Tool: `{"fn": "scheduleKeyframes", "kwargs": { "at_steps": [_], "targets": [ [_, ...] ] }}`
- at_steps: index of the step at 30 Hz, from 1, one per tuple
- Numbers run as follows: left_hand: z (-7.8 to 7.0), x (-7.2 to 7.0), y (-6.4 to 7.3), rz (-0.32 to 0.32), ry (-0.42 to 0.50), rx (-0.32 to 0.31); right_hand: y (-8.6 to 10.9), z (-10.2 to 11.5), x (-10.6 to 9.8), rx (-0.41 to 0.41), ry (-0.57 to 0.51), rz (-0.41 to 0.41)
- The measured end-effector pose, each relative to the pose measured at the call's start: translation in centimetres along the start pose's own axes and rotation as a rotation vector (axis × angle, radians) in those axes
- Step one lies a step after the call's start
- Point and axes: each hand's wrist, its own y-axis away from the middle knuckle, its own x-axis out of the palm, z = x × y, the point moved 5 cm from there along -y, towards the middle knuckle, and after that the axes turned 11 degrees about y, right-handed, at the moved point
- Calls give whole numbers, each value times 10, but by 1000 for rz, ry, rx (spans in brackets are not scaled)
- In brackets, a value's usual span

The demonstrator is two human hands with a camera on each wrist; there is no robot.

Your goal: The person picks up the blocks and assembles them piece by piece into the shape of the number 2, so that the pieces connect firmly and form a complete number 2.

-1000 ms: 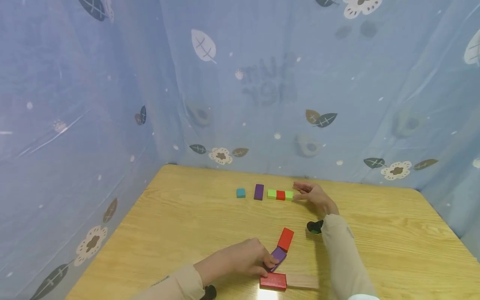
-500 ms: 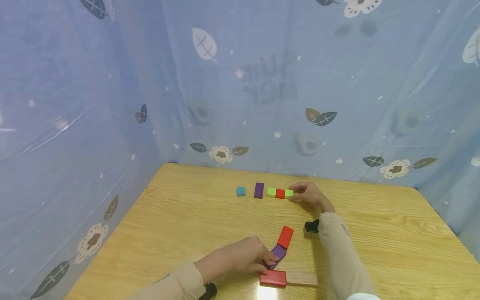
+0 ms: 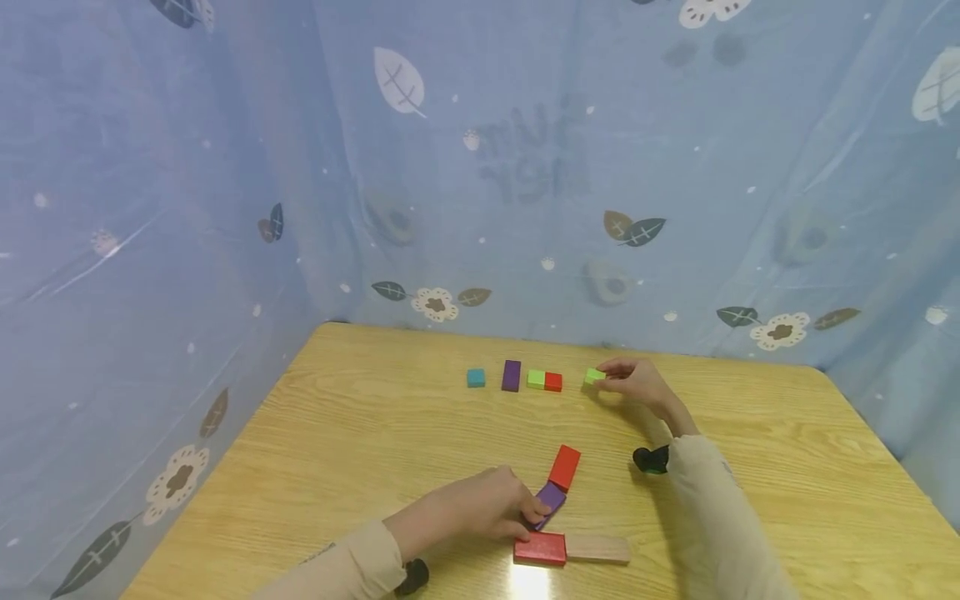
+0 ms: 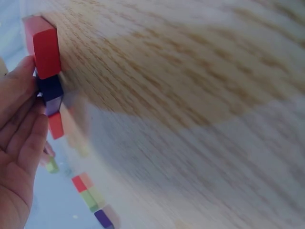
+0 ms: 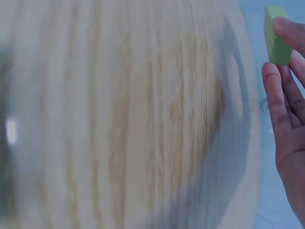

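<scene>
In the head view, my right hand (image 3: 643,385) pinches a small lime green block (image 3: 593,377) near the back of the table. The right wrist view shows that green block (image 5: 278,36) between thumb and fingertips. My left hand (image 3: 487,504) holds a purple block (image 3: 551,497) at the front, its thumb against a red block (image 3: 540,549). Another red block (image 3: 565,467) meets the purple one's far end. A plain wooden block (image 3: 597,549) adjoins the nearer red block's right end. In the left wrist view, fingers partly cover the purple block (image 4: 50,88).
Along the back of the wood-grain table (image 3: 360,400) lie a blue block (image 3: 476,378), an upright-lying purple block (image 3: 512,376), and a green block (image 3: 536,379) touching a small red one (image 3: 553,382). A blue patterned curtain (image 3: 480,183) hangs behind and at the sides.
My right hand has taken hold of the end green block and drawn it to the right, away from the small red block. My left hand stays at the purple block.
</scene>
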Motion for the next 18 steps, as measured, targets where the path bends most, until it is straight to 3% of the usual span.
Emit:
{"fn": "scheduleKeyframes", "kwargs": {
  "at_steps": [9,18],
  "targets": [
    [-1,-1,1,-9,9,20,11,17,-8,-65,44,-79],
    [-1,-2,0,-14,18,28,23,44,2,-139,-27,-64]
  ]
}}
